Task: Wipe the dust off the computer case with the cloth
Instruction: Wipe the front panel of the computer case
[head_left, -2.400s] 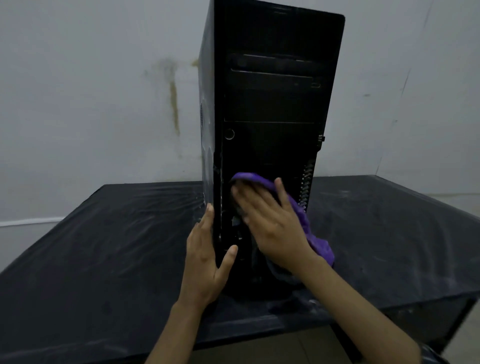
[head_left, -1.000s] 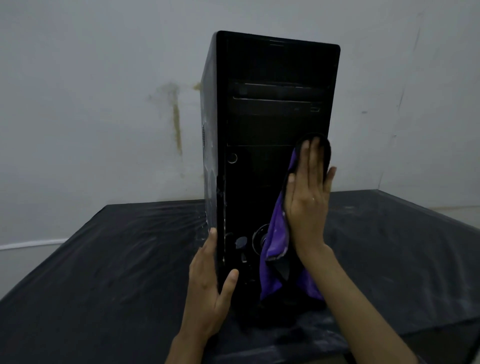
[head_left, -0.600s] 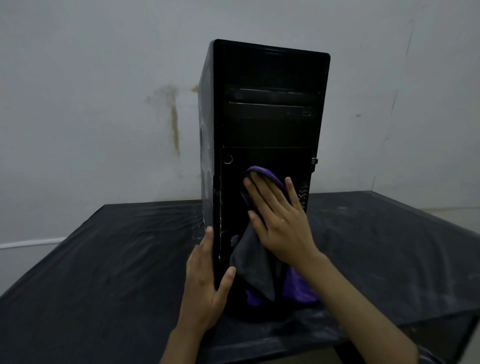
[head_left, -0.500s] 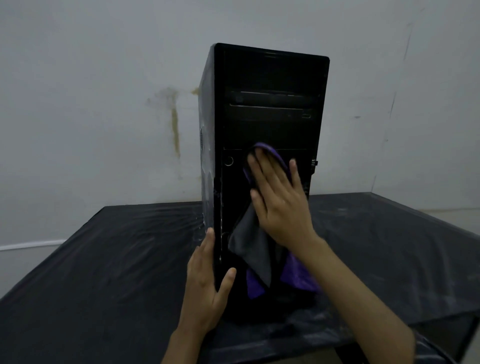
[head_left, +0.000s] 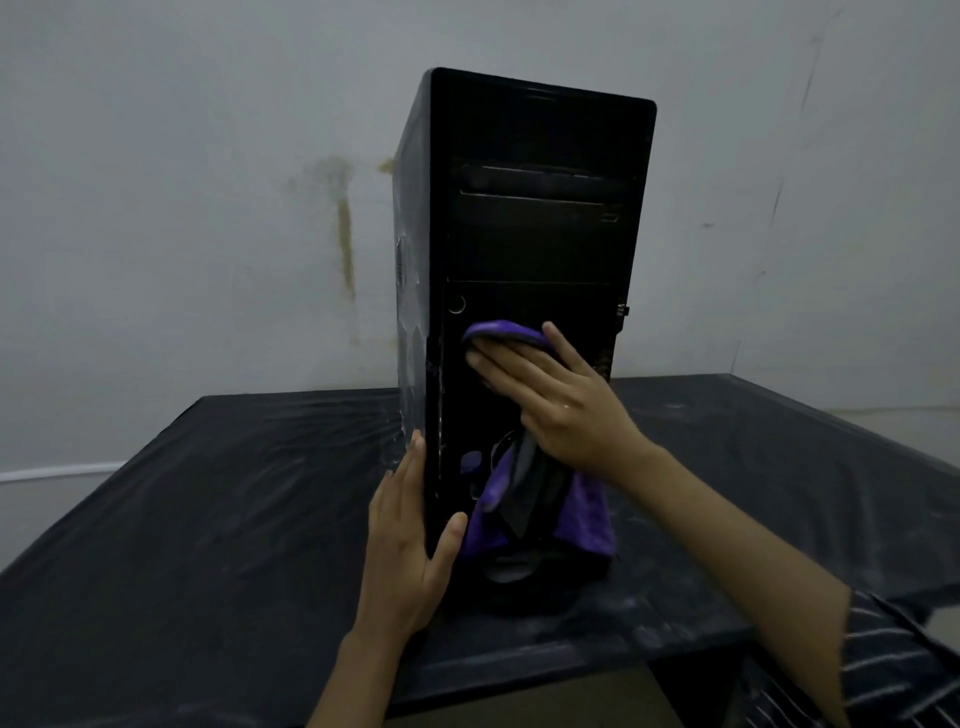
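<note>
The right hand (head_left: 561, 410) pressed the purple cloth (head_left: 540, 499) flat-fingered against the computer case (head_left: 540, 234); the left hand (head_left: 410, 530), fingers straight, braced its corner. Excess pressure risked tipping the tower.

Computer case (head_left: 535, 156) front: glossy black plastic. Cloth (head_left: 587, 512): soft purple-grey fabric. Table (head_left: 208, 519) cover: dusty, wrinkled black sheet.
</note>
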